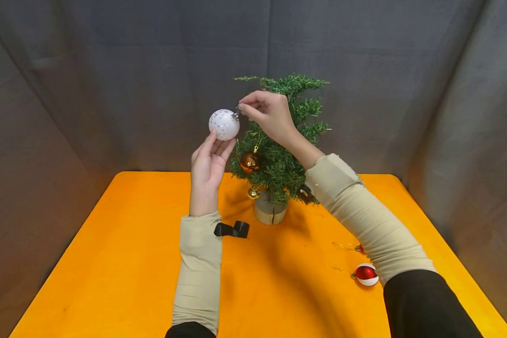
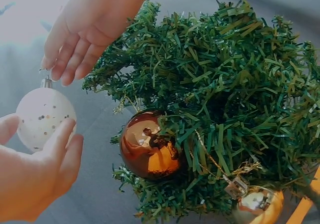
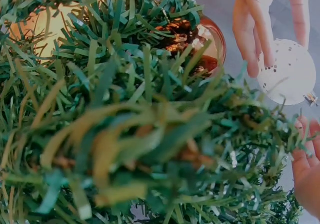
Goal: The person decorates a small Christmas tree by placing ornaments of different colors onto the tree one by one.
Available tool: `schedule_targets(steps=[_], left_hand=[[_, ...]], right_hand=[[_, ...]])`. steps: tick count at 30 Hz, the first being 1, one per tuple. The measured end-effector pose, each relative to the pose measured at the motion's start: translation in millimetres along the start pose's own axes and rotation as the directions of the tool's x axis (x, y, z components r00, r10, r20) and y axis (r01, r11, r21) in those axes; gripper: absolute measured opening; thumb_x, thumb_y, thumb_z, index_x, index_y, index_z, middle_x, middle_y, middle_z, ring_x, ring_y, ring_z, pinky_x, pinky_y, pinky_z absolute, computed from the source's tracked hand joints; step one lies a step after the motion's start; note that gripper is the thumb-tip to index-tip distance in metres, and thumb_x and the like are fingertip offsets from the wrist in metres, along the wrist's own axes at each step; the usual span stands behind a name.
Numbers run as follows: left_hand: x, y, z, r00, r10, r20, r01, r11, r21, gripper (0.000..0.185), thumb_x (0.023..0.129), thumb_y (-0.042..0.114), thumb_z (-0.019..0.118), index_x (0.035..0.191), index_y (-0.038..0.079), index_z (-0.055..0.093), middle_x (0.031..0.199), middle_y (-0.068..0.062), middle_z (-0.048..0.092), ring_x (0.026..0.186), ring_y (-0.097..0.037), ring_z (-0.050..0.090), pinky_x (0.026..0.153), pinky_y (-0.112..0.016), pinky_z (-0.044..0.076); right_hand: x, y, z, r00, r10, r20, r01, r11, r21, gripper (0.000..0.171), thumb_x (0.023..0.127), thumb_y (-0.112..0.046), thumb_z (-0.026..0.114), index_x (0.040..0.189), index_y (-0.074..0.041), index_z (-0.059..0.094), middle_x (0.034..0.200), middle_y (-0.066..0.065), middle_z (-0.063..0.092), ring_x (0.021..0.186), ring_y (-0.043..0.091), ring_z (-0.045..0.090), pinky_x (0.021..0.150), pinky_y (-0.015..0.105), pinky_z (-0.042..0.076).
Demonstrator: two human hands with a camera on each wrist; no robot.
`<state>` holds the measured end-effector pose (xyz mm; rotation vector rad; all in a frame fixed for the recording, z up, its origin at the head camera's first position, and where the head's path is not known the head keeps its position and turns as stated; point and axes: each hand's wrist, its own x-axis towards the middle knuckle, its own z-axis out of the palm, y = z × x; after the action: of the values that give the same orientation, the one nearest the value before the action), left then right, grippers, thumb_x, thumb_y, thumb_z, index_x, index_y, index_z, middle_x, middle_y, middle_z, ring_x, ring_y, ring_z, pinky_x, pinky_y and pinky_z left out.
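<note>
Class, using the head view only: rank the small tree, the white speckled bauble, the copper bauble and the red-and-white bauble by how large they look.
1. small tree
2. white speckled bauble
3. red-and-white bauble and copper bauble: they look alike, and the former lies nearer the camera, so no ranking.

My table (image 1: 122, 263) has an orange top and stands against grey cloth at its far edge and both sides. Near the middle of the far edge my small tree stands in a pale round base (image 1: 270, 212), and that base rests straight on the tabletop. Just beside the base, toward the left edge, lies a black clip (image 1: 233, 229). Toward the right edge, nearer to me, a red and white bauble (image 1: 366, 274) lies on the top with a thin thread trailing from its cap. A little farther from me a second red bauble (image 1: 359, 248) lies mostly hidden behind my right sleeve, with its own thread beside it.
</note>
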<state>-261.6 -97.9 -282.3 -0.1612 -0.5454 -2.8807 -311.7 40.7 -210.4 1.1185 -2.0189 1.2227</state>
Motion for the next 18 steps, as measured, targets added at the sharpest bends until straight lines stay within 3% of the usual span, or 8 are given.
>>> schedule_targets(steps=[5, 11, 18], left_hand=[[-1.2, 0.5, -1.6, 1.000, 0.003, -0.001, -0.003, 0.997, 0.075, 0.021, 0.089, 0.002, 0.051, 0.108, -0.008, 0.056, 0.099, -0.020, 0.055, 0.087, -0.029, 0.058, 0.085, -0.041, 0.044], [-1.5, 3.0, 0.7, 0.998, 0.065, -0.011, -0.062, 0.982, 0.177, 0.015, 0.087, 0.000, 0.054, 0.097, -0.007, 0.062, 0.101, -0.019, 0.054, 0.085, -0.026, 0.056, 0.085, -0.037, 0.044], [-0.8, 8.3, 9.3, 0.992, 0.126, 0.030, -0.128, 0.921, 0.367, 0.035, 0.087, 0.000, 0.054, 0.117, -0.017, 0.047, 0.112, -0.022, 0.050, 0.085, -0.021, 0.056, 0.084, -0.033, 0.044]], right_hand=[[0.7, 0.5, 0.8, 1.000, -0.008, -0.003, 0.008, 1.000, -0.002, 0.010, 0.082, -0.003, 0.063, 0.085, 0.006, 0.067, 0.079, 0.014, 0.067, 0.060, 0.016, 0.061, 0.058, 0.022, 0.049], [1.7, 0.8, 1.8, 1.000, 0.001, 0.004, -0.001, 1.000, 0.012, 0.010, 0.082, -0.003, 0.063, 0.085, 0.005, 0.067, 0.079, 0.014, 0.067, 0.061, 0.017, 0.062, 0.059, 0.023, 0.050], [3.4, -1.9, 3.5, 1.000, -0.010, 0.006, 0.010, 1.000, 0.019, 0.009, 0.082, -0.002, 0.063, 0.084, 0.005, 0.067, 0.080, 0.014, 0.067, 0.061, 0.020, 0.062, 0.059, 0.023, 0.050]])
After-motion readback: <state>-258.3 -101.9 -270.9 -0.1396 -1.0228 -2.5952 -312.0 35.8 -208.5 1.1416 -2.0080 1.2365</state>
